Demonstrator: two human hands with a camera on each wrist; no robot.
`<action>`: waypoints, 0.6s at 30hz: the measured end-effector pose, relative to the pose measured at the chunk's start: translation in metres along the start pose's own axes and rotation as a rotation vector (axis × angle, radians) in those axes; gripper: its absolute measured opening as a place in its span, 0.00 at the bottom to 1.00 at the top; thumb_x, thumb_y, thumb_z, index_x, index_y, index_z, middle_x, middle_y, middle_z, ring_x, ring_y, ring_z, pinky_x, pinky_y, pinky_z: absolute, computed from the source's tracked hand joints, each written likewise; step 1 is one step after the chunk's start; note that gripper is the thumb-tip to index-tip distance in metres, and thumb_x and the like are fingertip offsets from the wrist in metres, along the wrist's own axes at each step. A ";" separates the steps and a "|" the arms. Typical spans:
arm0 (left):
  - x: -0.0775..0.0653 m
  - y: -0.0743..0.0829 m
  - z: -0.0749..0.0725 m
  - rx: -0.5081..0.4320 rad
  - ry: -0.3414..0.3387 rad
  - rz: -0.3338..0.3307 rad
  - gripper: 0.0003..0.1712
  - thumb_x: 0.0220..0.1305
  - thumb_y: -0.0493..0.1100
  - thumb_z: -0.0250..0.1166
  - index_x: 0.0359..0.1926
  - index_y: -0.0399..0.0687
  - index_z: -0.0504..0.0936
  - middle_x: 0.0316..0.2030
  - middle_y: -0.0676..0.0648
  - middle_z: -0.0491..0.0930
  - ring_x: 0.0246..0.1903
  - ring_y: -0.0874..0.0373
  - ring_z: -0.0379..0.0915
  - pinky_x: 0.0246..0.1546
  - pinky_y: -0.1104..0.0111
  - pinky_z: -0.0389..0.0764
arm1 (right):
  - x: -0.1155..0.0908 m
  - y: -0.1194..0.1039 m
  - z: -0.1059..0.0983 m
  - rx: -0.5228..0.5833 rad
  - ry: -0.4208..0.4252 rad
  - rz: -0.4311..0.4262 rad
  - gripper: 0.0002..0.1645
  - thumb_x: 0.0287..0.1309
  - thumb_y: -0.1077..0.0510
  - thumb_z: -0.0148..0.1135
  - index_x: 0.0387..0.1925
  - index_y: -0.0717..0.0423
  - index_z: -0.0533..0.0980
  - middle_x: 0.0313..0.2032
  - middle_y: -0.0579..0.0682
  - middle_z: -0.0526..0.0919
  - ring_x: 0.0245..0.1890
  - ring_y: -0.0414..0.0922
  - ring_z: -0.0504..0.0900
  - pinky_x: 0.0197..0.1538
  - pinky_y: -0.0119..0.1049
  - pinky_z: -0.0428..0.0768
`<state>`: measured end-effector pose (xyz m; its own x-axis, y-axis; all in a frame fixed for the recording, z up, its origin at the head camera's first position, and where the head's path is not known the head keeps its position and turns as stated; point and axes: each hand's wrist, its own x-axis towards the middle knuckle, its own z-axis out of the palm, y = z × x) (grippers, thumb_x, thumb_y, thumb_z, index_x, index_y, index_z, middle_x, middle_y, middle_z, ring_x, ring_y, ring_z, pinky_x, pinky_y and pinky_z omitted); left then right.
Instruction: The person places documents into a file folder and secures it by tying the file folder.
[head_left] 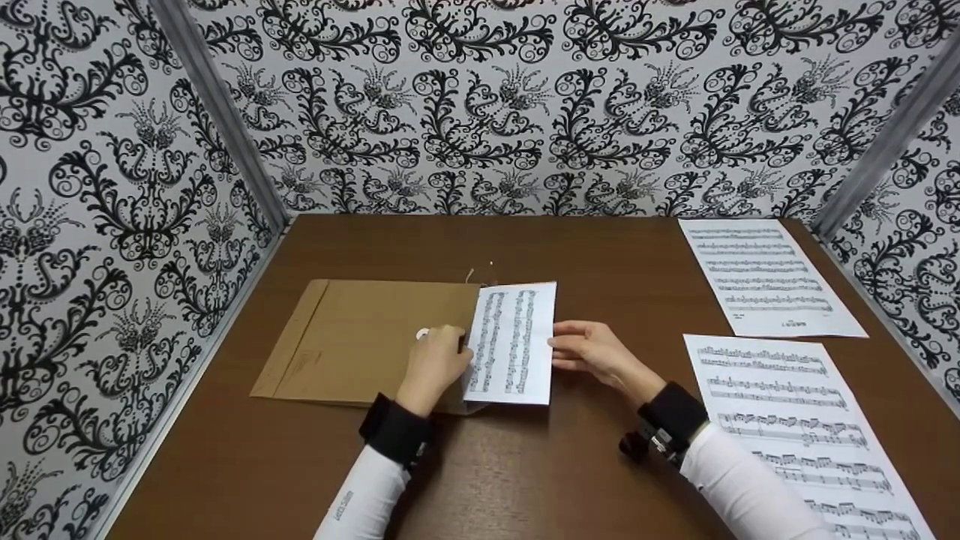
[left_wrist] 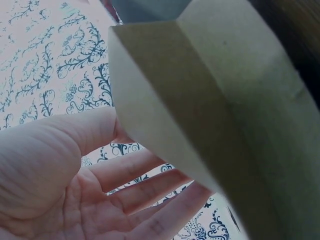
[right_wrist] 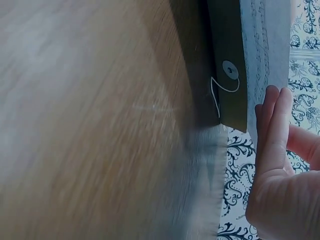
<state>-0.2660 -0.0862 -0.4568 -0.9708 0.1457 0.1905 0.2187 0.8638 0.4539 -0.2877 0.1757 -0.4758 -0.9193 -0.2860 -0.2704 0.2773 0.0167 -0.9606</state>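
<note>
The music sheet juts from the mouth of the brown envelope, just left of the right hand, the nearer one to its free edge (long axis seemingly left to right); that grip's straight fingers touch the edge, while the left hand pinches the envelope's mouth

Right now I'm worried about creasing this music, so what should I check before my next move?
1. Sheet in the mouth of the envelope: ok, part inside, part sticking out.
2. Left hand steadying the envelope: ok, it holds the mouth's edge.
3. Right hand on the sheet: ok, at its outer edge; pinch or mere touch, cannot tell.
4. Sheet's hidden part uncreased: cannot tell.
5. Nearer loose page clear of the right sleeve: cannot tell; they overlap in the head view.
</note>
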 end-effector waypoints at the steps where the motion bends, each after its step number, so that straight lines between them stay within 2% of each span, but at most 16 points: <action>1: 0.000 0.000 0.000 0.003 0.003 0.000 0.04 0.57 0.36 0.66 0.29 0.37 0.84 0.31 0.38 0.87 0.24 0.51 0.75 0.24 0.59 0.74 | 0.002 0.000 0.001 0.000 0.000 0.000 0.32 0.67 0.66 0.60 0.67 0.79 0.63 0.34 0.44 0.87 0.32 0.36 0.88 0.41 0.28 0.88; 8: 0.000 -0.001 0.000 -0.001 0.002 0.002 0.06 0.58 0.36 0.66 0.26 0.39 0.82 0.31 0.38 0.87 0.26 0.48 0.78 0.25 0.57 0.76 | 0.010 0.002 0.011 -0.008 -0.004 0.000 0.32 0.68 0.66 0.60 0.68 0.78 0.64 0.36 0.45 0.87 0.33 0.37 0.88 0.42 0.29 0.88; 11: 0.000 -0.001 0.000 -0.004 -0.008 -0.008 0.05 0.58 0.36 0.66 0.31 0.38 0.86 0.33 0.38 0.88 0.27 0.47 0.80 0.26 0.56 0.78 | 0.014 0.002 0.015 -0.007 -0.007 0.000 0.31 0.68 0.66 0.60 0.67 0.77 0.65 0.36 0.46 0.87 0.33 0.37 0.88 0.42 0.29 0.88; 15: 0.000 -0.001 0.000 -0.009 -0.009 -0.009 0.10 0.59 0.36 0.66 0.39 0.36 0.88 0.37 0.36 0.89 0.32 0.43 0.84 0.30 0.52 0.82 | 0.018 0.003 0.019 -0.003 -0.004 -0.001 0.30 0.67 0.66 0.60 0.66 0.77 0.66 0.37 0.47 0.86 0.33 0.37 0.88 0.42 0.29 0.88; 18: 0.000 -0.002 0.000 -0.008 -0.003 -0.006 0.09 0.59 0.37 0.67 0.38 0.36 0.88 0.37 0.36 0.89 0.34 0.41 0.85 0.32 0.51 0.82 | 0.021 0.004 0.022 0.000 0.002 -0.001 0.30 0.67 0.66 0.59 0.66 0.77 0.66 0.37 0.47 0.86 0.33 0.37 0.88 0.43 0.29 0.88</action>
<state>-0.2665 -0.0875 -0.4575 -0.9724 0.1422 0.1850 0.2137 0.8606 0.4622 -0.2996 0.1488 -0.4841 -0.9202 -0.2837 -0.2697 0.2767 0.0161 -0.9608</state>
